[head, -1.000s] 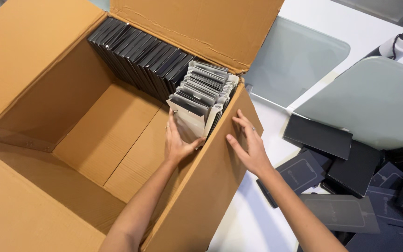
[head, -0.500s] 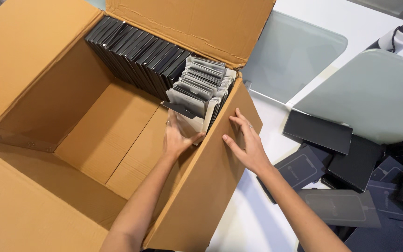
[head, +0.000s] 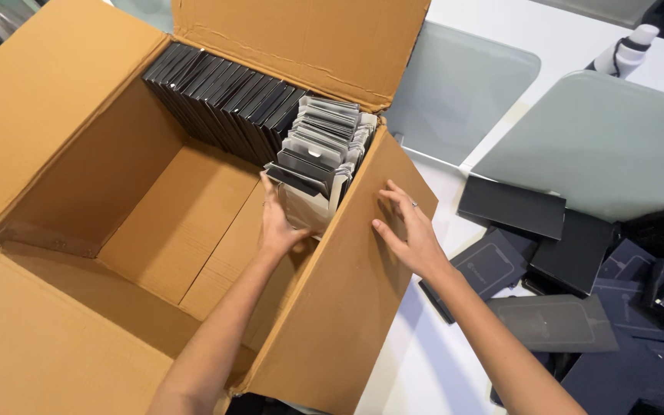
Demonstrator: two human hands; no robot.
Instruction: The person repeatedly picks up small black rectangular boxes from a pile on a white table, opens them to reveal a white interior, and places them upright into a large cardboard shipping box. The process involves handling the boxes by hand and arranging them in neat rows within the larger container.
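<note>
A large open cardboard box [head: 78,154] fills the left of the head view. Along its far wall stands a row of flat black packages [head: 224,96], and next to them a row of pale grey-and-black packets [head: 324,142]. My left hand [head: 280,223] reaches down inside the box and presses flat against the front packet of the pale row. My right hand [head: 409,230] rests with spread fingers on the outer side of the box's right flap [head: 347,307], holding nothing.
On the white table [head: 416,361] right of the box lies a loose pile of flat black and dark blue packages [head: 601,300]. Two grey glass panels [head: 601,146] lie beyond them. A white bottle [head: 624,50] stands at the far right.
My left hand has shifted a little deeper along the packet row, and the front packets now lean back more. The right hand has stayed on the flap.
</note>
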